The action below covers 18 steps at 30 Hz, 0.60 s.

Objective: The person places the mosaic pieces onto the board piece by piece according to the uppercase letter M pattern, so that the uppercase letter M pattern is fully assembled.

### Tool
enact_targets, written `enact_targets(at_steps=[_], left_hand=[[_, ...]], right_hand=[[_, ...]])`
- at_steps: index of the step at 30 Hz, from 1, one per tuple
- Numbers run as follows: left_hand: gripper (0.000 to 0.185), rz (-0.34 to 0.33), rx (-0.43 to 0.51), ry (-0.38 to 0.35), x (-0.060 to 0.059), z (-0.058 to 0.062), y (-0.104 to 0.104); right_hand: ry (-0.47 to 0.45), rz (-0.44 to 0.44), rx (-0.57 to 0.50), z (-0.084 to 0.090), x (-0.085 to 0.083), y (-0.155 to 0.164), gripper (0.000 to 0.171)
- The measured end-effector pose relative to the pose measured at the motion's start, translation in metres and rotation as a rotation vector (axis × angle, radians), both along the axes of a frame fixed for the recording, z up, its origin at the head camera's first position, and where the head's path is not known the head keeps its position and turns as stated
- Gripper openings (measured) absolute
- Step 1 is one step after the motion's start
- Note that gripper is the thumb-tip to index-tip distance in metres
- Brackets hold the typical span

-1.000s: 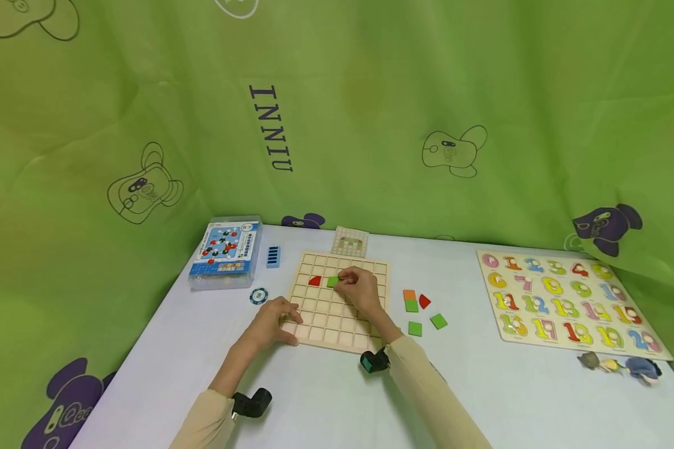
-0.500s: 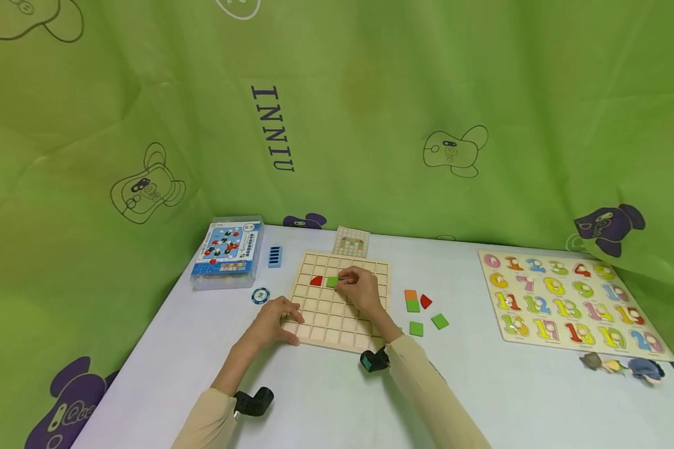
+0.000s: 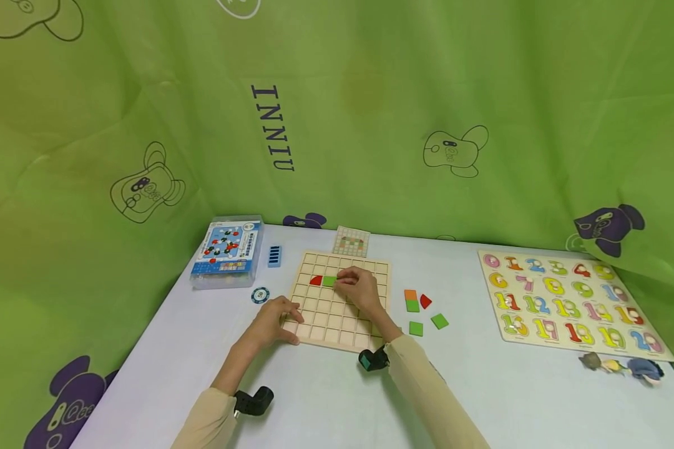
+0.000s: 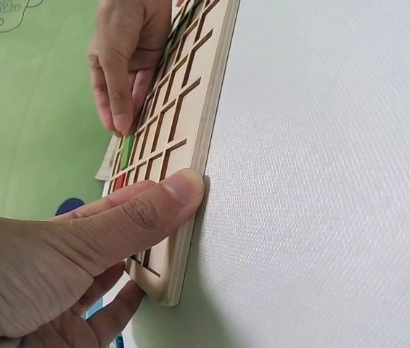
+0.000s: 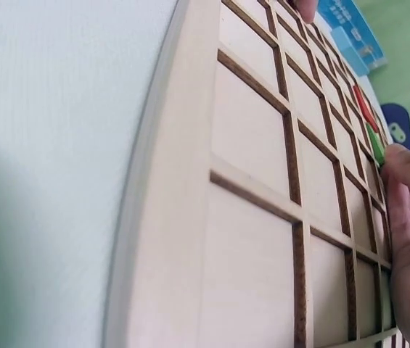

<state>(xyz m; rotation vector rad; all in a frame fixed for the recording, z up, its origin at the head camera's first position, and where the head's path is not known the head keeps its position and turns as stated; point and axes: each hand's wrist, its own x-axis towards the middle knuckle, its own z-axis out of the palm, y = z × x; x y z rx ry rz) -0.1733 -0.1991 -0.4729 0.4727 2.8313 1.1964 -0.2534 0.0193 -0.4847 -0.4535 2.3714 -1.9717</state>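
A light wooden grid board [image 3: 324, 318] lies on the table. My left hand [image 3: 272, 321] holds its near left corner, thumb on the front edge [image 4: 183, 190] and fingers around the left side. A red quarter-circle tile [image 3: 316, 280] sits in one cell of an upper row. Right beside it is a green square tile [image 3: 329, 281]; my right hand [image 3: 359, 290] pinches this tile at its right edge with thumb and index fingertip. In the right wrist view the fingertips [image 5: 395, 152] meet the green tile [image 5: 375, 143], close over the board's cells.
Right of the board lie an orange tile [image 3: 410, 294], a second red quarter-circle [image 3: 425, 301] and several green squares [image 3: 416, 328]. A pattern card [image 3: 351, 242] touches the far edge. A boxed set [image 3: 227, 252], blue block [image 3: 274, 256], round chip [image 3: 260, 295] and number puzzle [image 3: 567, 302] surround it.
The green square tile has shifted slightly left, up against the red quarter-circle's cell, and more of it shows past the right fingertips. The left hand has stayed at the board's corner.
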Motion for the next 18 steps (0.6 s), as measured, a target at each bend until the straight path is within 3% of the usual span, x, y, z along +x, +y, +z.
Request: enact_targets(at_steps=[7,18], left_hand=[[0.035,-0.008,-0.005,0.006,-0.001,-0.001,0.0],[0.035,0.02,-0.009,0.001,0.0,-0.001,0.001]], right_hand=[[-0.036,-0.007,0.01,-0.018,-0.011,0.001,0.021],[-0.145,0.117,-0.054,0.001,0.001,0.033,0.031]])
